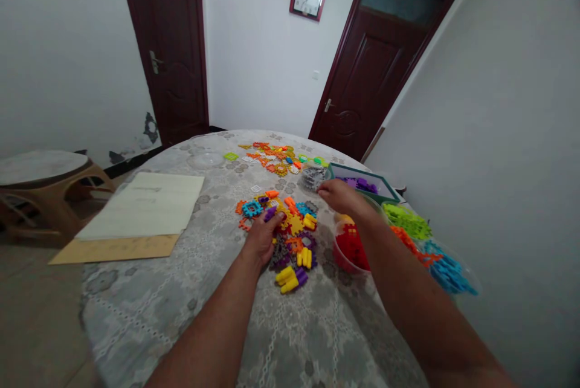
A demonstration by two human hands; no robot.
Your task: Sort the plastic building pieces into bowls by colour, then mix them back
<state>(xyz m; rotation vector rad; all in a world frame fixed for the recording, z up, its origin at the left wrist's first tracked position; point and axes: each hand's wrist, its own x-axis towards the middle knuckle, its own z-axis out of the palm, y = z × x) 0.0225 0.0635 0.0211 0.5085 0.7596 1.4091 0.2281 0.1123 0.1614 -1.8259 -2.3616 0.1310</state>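
Observation:
My left hand [261,236] rests on the near pile of coloured plastic building pieces [290,228], its fingers curled round a purple piece [270,214]. My right hand [338,194] reaches past that pile toward a clear bowl of grey pieces [312,177]; its fingers are bent down and what they hold, if anything, is hidden. Yellow and purple tube pieces [292,278] lie at the pile's near edge. A second scatter of mostly orange pieces [274,158] lies farther back on the round table [203,309].
Along the right edge stand a bowl of red pieces [350,249], green pieces [408,220], orange pieces [408,243], blue pieces [448,270] and a green box with purple pieces [362,182]. A white sheet [145,203] on cardboard lies left. A small wooden table [45,185] stands beyond.

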